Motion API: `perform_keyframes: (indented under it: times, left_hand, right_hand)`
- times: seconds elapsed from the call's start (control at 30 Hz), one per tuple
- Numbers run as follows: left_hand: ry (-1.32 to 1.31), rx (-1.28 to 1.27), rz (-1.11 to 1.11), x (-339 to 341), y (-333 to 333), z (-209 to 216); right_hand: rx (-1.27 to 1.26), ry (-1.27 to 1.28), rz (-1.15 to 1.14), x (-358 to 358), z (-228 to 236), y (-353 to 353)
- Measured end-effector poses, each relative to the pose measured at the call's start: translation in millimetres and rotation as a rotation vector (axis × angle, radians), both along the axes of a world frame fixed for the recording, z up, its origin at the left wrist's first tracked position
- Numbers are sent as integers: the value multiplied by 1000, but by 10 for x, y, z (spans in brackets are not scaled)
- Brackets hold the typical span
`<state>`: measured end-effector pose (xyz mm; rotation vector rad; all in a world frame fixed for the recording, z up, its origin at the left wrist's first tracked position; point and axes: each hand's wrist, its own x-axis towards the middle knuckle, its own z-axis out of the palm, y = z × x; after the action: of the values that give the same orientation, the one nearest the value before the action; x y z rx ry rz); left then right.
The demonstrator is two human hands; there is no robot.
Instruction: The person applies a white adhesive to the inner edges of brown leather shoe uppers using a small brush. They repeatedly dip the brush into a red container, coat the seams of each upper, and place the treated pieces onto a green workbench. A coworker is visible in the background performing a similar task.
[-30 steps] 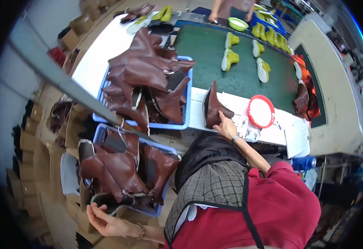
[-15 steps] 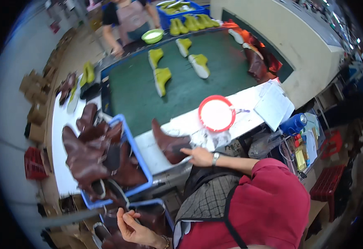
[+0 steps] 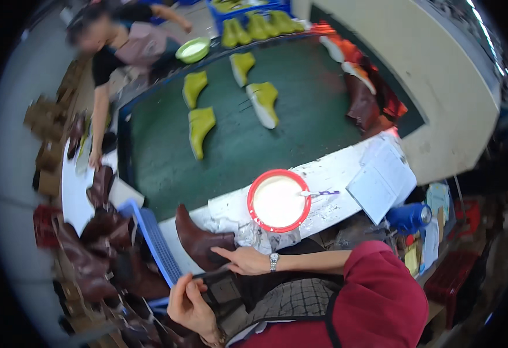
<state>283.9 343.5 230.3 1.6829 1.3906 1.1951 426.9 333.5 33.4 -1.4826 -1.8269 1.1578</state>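
Note:
A brown leather boot lies on its side along the near edge of the white table strip. My right hand is on its near end, the index finger laid along the leather and the other fingers curled below. Closer to me, my left hand is raised with its fingers curled and tips together; whatever it may pinch is hidden. A blue plastic basket stands left of the boot, beside a heap of brown boots. Right of the boot is a red-rimmed bowl of white liquid with a brush across its rim.
Yellow-green shoe forms stand on the green conveyor belt. A co-worker's hand reaches a boot at the far left. A green bowl stands beyond. Papers and a blue flask are at right.
The view has shifted, and the shoe forms have moved left in it. The co-worker has leaned and stretched an arm toward the boots. My right hand stays on the boot.

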Motion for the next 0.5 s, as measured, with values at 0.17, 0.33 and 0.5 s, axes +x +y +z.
perform_keyframes:
  times: [0.17,0.33,0.5]
  left_hand:
    - [23,43,-190,384,46,-308]
    - [13,225,-316,346,-225,-1043]
    - [-43,142,-242,27,-624,-1216]
  right_hand:
    - [132,102,-30,212,-473,-45]
    - [431,319,-547,701,-4,-608]
    - [616,394,-1113,1368,-232,-1151]
